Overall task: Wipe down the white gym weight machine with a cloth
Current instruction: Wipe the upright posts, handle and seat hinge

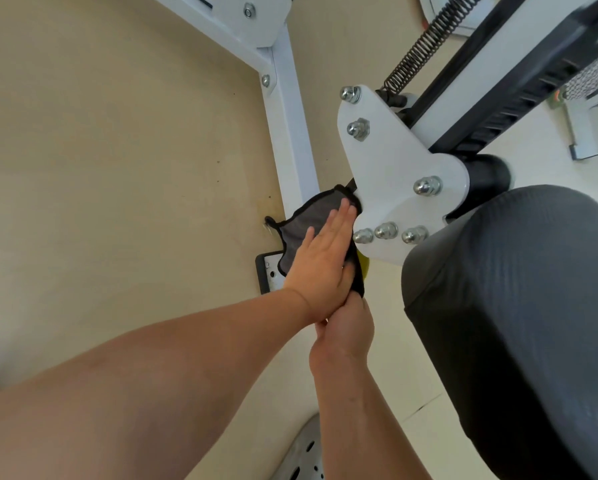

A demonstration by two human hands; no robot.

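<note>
**Cloth pressed beside the bolted plate**

In the head view, the grey cloth [304,218] was pressed flat against the white machine frame [292,133], just left of the bolted plate [394,174], by the left hand [321,261], its fingers straight and together. The cloth's near corner was pinched by the right hand [346,330], its fingers curled.

beige floor [117,168], white machine frame [295,140] standing on it, black-edged foot plate [268,271] at its base

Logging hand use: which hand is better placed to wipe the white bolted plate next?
Likely left: the left hand lies flat on the cloth, fingertips beside the white plate; the right hand grips the cloth's lower end.
</note>
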